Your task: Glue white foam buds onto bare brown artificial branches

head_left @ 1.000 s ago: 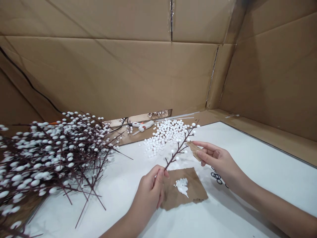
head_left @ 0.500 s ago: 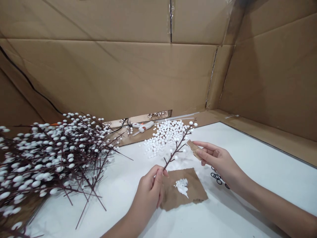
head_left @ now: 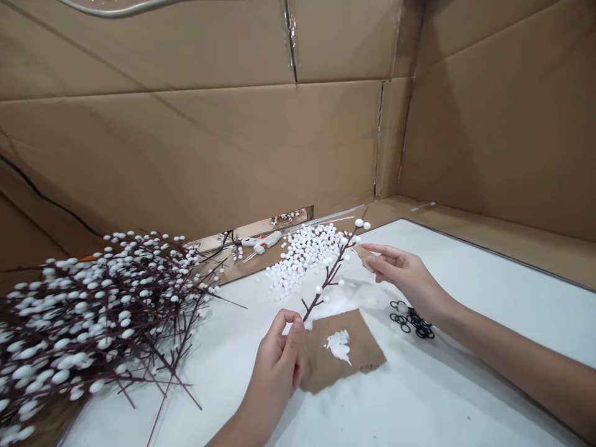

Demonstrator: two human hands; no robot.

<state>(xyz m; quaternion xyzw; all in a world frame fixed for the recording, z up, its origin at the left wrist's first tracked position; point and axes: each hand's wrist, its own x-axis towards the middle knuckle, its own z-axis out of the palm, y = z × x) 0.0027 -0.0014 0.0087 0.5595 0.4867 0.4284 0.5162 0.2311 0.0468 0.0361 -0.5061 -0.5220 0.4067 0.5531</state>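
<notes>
The fingers of the left hand (head_left: 278, 355) pinch the low end of a foam-berry twig (head_left: 331, 273); the right hand (head_left: 408, 276) pinches a cardboard scrap (head_left: 365, 256). Just beside lies a torn cardboard piece (head_left: 361, 347) with white paste (head_left: 338, 345). A loose pinch could drop the twig there.

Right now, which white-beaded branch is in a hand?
The lone short branch pinched in the left hand; the right hand holds only a cardboard scrap, and all the other branches lie heaped in the pile to the left.

White tabletop (head_left: 447, 397): foam ball heap (head_left: 302, 264), cardboard scrap (head_left: 321, 366) with white smear (head_left: 339, 346), black rubber rings (head_left: 412, 323), berry branch pile (head_left: 107, 316).
</notes>
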